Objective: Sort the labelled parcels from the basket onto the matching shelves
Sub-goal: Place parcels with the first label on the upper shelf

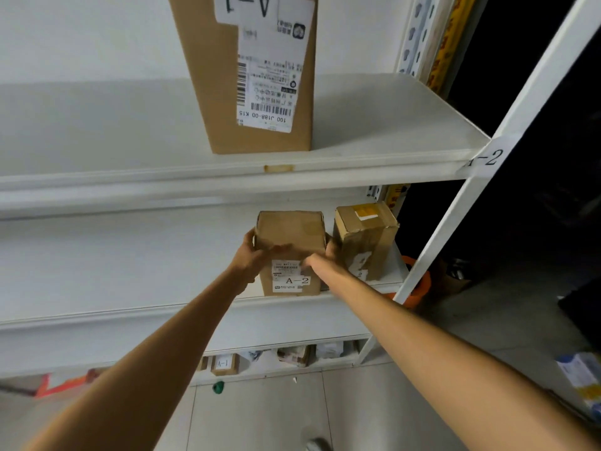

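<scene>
White shelving fills frame centre: A-2 parcel stands on middle shelf, just beside another carton, left hand and right hand each with grip curled round its sides, release pending; A-1 box shelved upper centre; basket unseen, remainder cannot be told.

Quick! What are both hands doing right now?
Left hand: holds the A-2 box by its left side.
Right hand: holds the same box's right side.

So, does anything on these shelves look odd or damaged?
The large box on the upper shelf stands upside down: its A-1 tag and shipping label read inverted. The small box right of the A-2 parcel has a torn label.
</scene>
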